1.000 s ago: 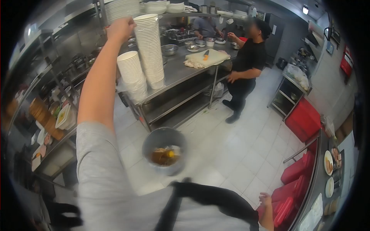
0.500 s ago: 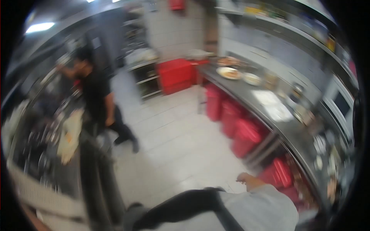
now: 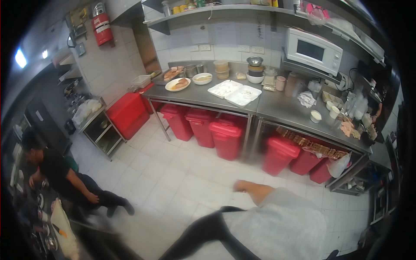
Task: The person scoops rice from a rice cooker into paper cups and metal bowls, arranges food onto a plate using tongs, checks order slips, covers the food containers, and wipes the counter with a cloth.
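Note:
My right hand (image 3: 241, 186) hangs over the tiled floor at the lower centre, at the end of a bare forearm and a grey sleeve (image 3: 286, 212). It is in front of the steel counter (image 3: 277, 104) and touches nothing that I can see. Its fingers are blurred, so their pose is unclear. My left hand is outside the view. On the counter stand an oval plate of food (image 3: 177, 84), a bowl (image 3: 202, 78), an open white foam container (image 3: 234, 92), stacked tubs (image 3: 222, 69) and crumpled foil (image 3: 307, 99).
Red lidded bins (image 3: 226, 136) stand under the counter. A co-worker in black (image 3: 65, 177) is at the left beside another worktop with a pale cloth (image 3: 63, 227). A red box (image 3: 132, 115), a small steel rack (image 3: 108, 134), a white microwave (image 3: 313, 52) and a fire extinguisher (image 3: 102, 28) are around.
The view has swung right, bringing the microwave and more of the counter into sight. The co-worker now appears lower and farther left. My right hand has shifted left and up in the picture.

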